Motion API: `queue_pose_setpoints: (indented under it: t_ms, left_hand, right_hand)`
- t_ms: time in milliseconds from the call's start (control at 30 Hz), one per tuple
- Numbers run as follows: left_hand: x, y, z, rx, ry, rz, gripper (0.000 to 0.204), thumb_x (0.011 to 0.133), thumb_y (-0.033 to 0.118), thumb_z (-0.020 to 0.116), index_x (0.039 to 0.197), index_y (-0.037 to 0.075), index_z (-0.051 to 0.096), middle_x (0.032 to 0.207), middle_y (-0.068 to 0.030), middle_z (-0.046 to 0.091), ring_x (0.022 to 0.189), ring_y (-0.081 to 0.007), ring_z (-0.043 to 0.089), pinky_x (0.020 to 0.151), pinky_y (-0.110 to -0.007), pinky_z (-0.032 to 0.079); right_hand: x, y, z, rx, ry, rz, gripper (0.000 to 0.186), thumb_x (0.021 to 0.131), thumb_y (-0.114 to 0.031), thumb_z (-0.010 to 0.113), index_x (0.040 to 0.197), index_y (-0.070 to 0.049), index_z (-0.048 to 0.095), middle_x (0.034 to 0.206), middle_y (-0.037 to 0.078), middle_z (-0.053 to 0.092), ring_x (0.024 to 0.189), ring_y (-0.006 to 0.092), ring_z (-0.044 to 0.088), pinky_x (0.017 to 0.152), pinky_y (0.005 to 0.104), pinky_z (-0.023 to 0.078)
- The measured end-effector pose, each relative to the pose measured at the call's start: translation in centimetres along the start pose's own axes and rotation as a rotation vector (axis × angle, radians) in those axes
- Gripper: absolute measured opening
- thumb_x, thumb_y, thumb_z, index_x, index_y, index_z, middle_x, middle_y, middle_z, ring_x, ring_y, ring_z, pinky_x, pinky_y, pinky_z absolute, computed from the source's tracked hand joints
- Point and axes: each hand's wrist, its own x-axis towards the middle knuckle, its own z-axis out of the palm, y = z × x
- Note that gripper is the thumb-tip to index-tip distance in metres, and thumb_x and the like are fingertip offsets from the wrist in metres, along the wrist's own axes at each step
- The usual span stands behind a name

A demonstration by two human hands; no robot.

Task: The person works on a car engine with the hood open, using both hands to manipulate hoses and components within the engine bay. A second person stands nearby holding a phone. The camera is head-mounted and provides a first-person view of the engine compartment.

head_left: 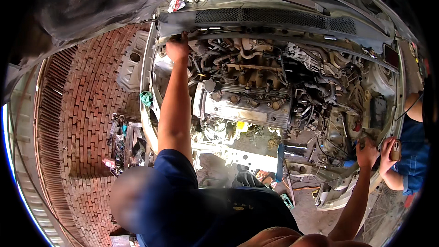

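Note:
My left arm reaches across the car's engine bay. My left hand (177, 48) is curled at the far left corner, by the panel edge below the black cowl grille (274, 20). What its fingers grip is hidden. At the right front corner my right hand (367, 153) is bent round a small dark thing that I cannot make out, near the headlamp side of the body. Between my hands lies the engine (247, 105), with its ribbed silver cover, round cap (209, 85) and exposed hoses and wiring.
At the right edge, a co-worker's hand (388, 162) holds a phone (395, 151) next to the fender. The raised hood (91, 7) hangs overhead. A green cloth (146, 98) sits on the left fender, and a white-and-red bundle (176, 4) lies by the windscreen. Brick paving (91, 110) shows at left.

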Motion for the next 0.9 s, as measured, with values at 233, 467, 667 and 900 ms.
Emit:
queue_pose_setpoints:
  t_ms: [233,467,667,900]
  left_hand:
    - [1.6,-0.9,1.6,0.356,-0.112,0.061,0.042,0.083,0.052,0.079,0.095,0.012,0.083,0.090,-0.0165,0.078,0.088,-0.0398,0.075,0.083,-0.049,0.057]
    - [-0.7,9.5,-0.1,0.063,-0.642,0.551,0.020,0.091,0.031,0.074,0.107,0.021,0.081,0.094,-0.0130,0.078,0.088,-0.0363,0.074,0.083,-0.047,0.059]
    - [1.7,11.5,2.3,0.302,-0.848,0.924,0.028,0.090,0.032,0.073,0.116,0.023,0.079,0.105,-0.0119,0.078,0.099,-0.0351,0.073,0.090,-0.047,0.057]
    - [3.1,12.8,-0.2,0.355,-0.895,0.927,0.025,0.093,0.026,0.069,0.116,0.023,0.078,0.105,-0.0138,0.077,0.097,-0.0353,0.073,0.088,-0.048,0.057]
  right_hand:
    - [-0.2,1.3,1.3,-0.032,0.015,-0.024,0.026,0.088,-0.030,0.072,0.097,-0.006,0.066,0.096,0.020,0.069,0.089,0.0439,0.067,0.075,0.0541,0.054]
    - [-0.3,1.6,1.4,-0.068,0.017,-0.008,0.028,0.091,-0.033,0.070,0.098,-0.006,0.066,0.095,0.021,0.069,0.090,0.0443,0.067,0.075,0.0550,0.054]
    - [-0.2,1.5,1.4,-0.087,0.026,-0.013,0.028,0.089,-0.032,0.071,0.098,-0.006,0.066,0.094,0.021,0.069,0.089,0.0443,0.068,0.075,0.0556,0.055]
    - [-0.6,2.0,1.6,-0.073,0.033,0.003,0.027,0.087,-0.029,0.073,0.100,-0.007,0.066,0.093,0.021,0.069,0.089,0.0443,0.068,0.075,0.0555,0.055]
